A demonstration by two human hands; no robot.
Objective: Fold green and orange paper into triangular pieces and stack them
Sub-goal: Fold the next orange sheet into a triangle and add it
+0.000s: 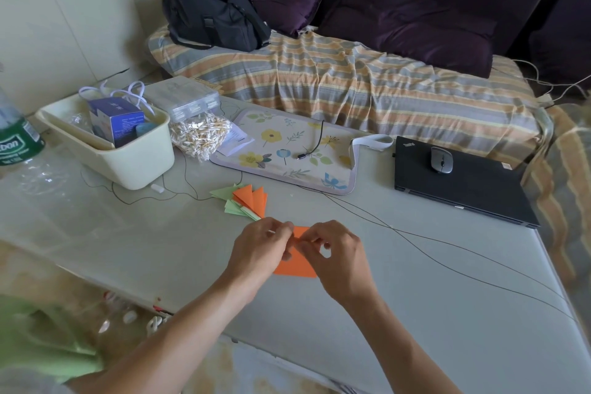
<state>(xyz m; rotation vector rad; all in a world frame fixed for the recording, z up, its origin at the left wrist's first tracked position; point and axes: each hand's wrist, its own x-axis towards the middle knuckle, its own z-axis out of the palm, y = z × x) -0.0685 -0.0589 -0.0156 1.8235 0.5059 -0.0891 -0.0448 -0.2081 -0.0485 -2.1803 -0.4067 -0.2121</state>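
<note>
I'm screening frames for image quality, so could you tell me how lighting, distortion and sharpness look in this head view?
Head view: soft, even daylight with faint shadows under both hands; wide-angle lens bends the table edges; the orange paper, left hand and right hand are sharp; the green bottle and bottom-left corner are smeared.

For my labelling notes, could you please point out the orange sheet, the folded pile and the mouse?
orange sheet [295, 269], head view, lower flat part.
folded pile [248, 198], head view, orange triangle.
mouse [441, 159], head view, top shell.

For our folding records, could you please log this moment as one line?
both hands pinch orange paper | left hand | right hand | folded pile behind | fold unfinished
</note>
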